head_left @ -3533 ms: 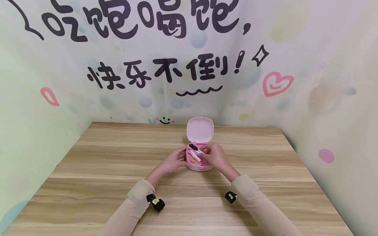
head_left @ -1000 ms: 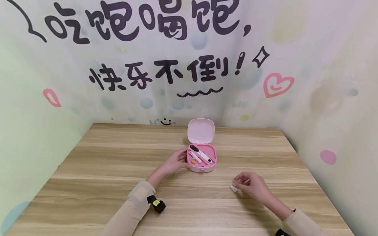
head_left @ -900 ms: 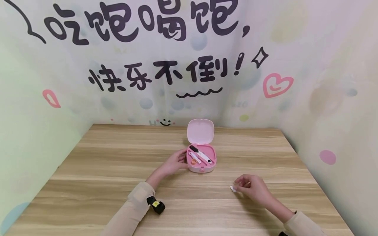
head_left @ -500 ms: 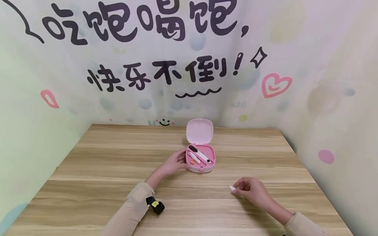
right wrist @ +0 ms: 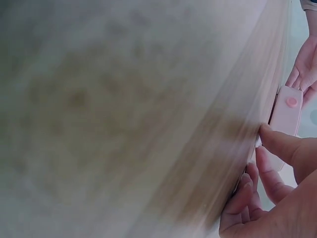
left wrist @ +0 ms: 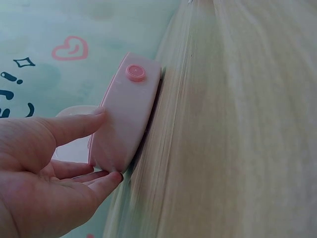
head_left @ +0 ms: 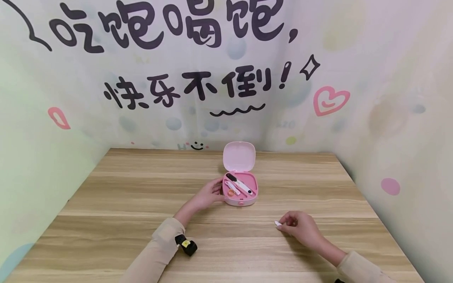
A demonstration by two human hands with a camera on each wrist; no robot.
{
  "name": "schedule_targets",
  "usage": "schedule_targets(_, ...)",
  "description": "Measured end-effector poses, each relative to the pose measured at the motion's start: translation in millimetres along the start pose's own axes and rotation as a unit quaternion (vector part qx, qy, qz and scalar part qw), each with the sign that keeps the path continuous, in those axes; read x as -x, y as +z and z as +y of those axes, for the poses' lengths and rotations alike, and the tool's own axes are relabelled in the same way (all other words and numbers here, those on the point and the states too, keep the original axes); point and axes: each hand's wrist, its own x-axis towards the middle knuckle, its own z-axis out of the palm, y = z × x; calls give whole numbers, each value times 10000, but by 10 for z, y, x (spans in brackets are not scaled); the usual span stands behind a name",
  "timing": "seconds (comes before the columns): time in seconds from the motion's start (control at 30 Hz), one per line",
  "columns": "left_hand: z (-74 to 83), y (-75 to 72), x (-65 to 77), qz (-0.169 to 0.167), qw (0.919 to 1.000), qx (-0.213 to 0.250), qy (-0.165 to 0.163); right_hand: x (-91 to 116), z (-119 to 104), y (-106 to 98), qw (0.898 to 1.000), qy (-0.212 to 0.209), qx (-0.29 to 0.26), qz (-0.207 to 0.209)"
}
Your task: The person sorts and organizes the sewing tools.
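A pink case (head_left: 241, 203) stands on the table with its pale pink lid (head_left: 239, 156) raised. Inside it lie a white-handled tool with a dark head (head_left: 244, 188), a slim pink-and-white piece like nail clippers (head_left: 232, 189) and a small orange ring (head_left: 231, 192). My left hand (head_left: 208, 196) holds the case's left side, the thumb on its front wall, as the left wrist view shows. Nearer the front right, my right hand (head_left: 301, 228) pinches a small white piece (head_left: 277, 223) between thumb and index finger, low over the tabletop. Its kind is too small to tell.
The wood-grain table (head_left: 141, 173) reaches back to a wall hanging (head_left: 159, 129) printed with large black characters. Light walls border both sides. A black wrist device (head_left: 186, 245) sits at the left sleeve.
My right hand has left the inside of the case and moved right and towards me, where the white piece now shows in its fingertips. My left hand has stayed at the case.
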Motion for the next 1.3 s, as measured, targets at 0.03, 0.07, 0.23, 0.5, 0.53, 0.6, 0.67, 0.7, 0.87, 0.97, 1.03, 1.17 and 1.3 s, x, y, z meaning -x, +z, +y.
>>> schedule_targets(0.03,2,0,-1,-2,10000,19,0,-4,0,0,10000,7,-3,6)
schedule_targets(0.07,4,0,0,-1,10000,16,8,-6,1,-1,10000,17,-1,9)
schedule_targets(0.23,5,-2,-1,16,10000,35,-6,-14,0,-2,10000,61,32,2)
schedule_targets(0.5,3,1,2,34,10000,-30,-26,-10,-14,-7,10000,5,82,-41)
schedule_targets(0.53,5,1,4,38,10000,-29,-32,-7,-17,-9,10000,-2,78,-49)
schedule_targets(0.6,11,1,8,48,10000,-37,-38,-1,-22,-15,9999,-3,74,-67)
schedule_targets(0.67,17,3,10,59,10000,-47,-36,-1,-22,-19,9999,-38,62,-79)
schedule_targets(0.7,18,3,11,61,10000,-49,-37,-2,-23,-21,9999,-59,52,-77)
schedule_targets(0.87,15,8,9,92,9999,-97,-28,-8,-28,-40,9998,-154,33,-82)
schedule_targets(0.97,10,11,6,108,9999,-126,-47,-14,-28,-57,9998,-180,25,-108)
schedule_targets(1.03,4,12,4,108,9998,-121,-70,-20,-33,-69,9998,-140,-2,-124)
schedule_targets(1.17,1,12,3,113,9999,-79,-101,-37,-56,-94,9998,12,-87,-151)
schedule_targets(1.3,5,13,4,105,9999,-22,-92,-62,-83,-117,9999,53,-101,-89)
